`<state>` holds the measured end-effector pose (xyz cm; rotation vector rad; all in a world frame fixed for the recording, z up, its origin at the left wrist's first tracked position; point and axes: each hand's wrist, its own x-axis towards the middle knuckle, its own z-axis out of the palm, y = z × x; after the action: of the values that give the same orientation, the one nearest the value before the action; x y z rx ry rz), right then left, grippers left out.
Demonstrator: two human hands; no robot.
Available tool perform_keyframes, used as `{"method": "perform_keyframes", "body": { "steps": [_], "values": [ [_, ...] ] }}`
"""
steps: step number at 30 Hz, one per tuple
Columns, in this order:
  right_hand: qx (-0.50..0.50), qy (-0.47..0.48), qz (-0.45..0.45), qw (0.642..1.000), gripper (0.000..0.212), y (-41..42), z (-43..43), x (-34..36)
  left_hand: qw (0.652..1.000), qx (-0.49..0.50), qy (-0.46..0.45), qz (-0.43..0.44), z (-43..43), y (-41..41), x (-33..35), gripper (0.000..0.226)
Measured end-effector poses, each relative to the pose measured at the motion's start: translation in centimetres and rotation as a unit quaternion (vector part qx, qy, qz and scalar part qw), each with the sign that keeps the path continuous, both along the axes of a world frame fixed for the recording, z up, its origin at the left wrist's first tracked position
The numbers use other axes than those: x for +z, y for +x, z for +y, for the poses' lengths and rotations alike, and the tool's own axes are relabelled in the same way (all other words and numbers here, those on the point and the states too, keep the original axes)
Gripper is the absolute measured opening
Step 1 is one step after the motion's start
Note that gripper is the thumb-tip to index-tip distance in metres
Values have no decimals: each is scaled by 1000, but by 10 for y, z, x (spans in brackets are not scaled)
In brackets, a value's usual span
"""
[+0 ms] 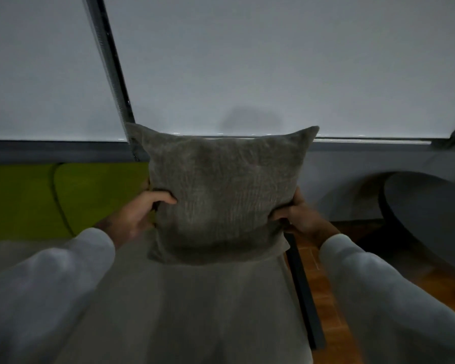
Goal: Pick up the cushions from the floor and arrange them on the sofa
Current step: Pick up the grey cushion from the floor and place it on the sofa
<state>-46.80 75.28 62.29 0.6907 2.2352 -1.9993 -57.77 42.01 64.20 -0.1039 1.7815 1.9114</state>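
Observation:
A grey-brown textured cushion [221, 190] stands upright at the back of the sofa's pale grey seat [195, 311], its lower edge resting on the seat. My left hand [139, 214] grips its left side, thumb on the front face. My right hand [297, 216] grips its right side lower down, fingers curled into the fabric. Green back cushions [63, 198] of the sofa sit to the left of it.
A dark round table [428, 222] stands to the right on the wooden floor [326, 311]. A dark frame edge [302, 290] runs along the seat's right side. White blinds [247, 61] hang over a grey low wall behind the sofa.

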Motion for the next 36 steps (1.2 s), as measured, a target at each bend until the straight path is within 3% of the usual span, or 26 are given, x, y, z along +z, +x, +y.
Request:
{"method": "perform_keyframes", "body": {
  "steps": [3, 8, 10, 17, 21, 31, 36],
  "values": [
    [-7, 8, -53, 999, 90, -20, 19, -30, 1000, 6, -7, -12, 27, -18, -25, 78],
    [-40, -10, -108, 993, 97, -57, 49, -89, 995, 41, -29, -81, 64, -46, -84, 28],
    [-53, -24, -119, 991, 99, -69, 59, -107, 994, 28, -29, -102, 73, -52, -101, 22],
    [-69, -41, -157, 984, 92, -85, 65, -154, 988, 9, -53, -143, 89, -71, -143, 57],
    [-75, -62, -157, 983, 90, -86, 66, -167, 989, -13, -74, -126, 91, -76, -146, 62],
    [-89, 6, -86, 992, 98, -92, 70, -134, 978, -31, -204, 43, 83, -77, -131, 52],
    [-55, 94, -21, 994, 95, -89, 55, -92, 938, -50, -334, 72, 54, -73, -110, 86]
  ]
}}
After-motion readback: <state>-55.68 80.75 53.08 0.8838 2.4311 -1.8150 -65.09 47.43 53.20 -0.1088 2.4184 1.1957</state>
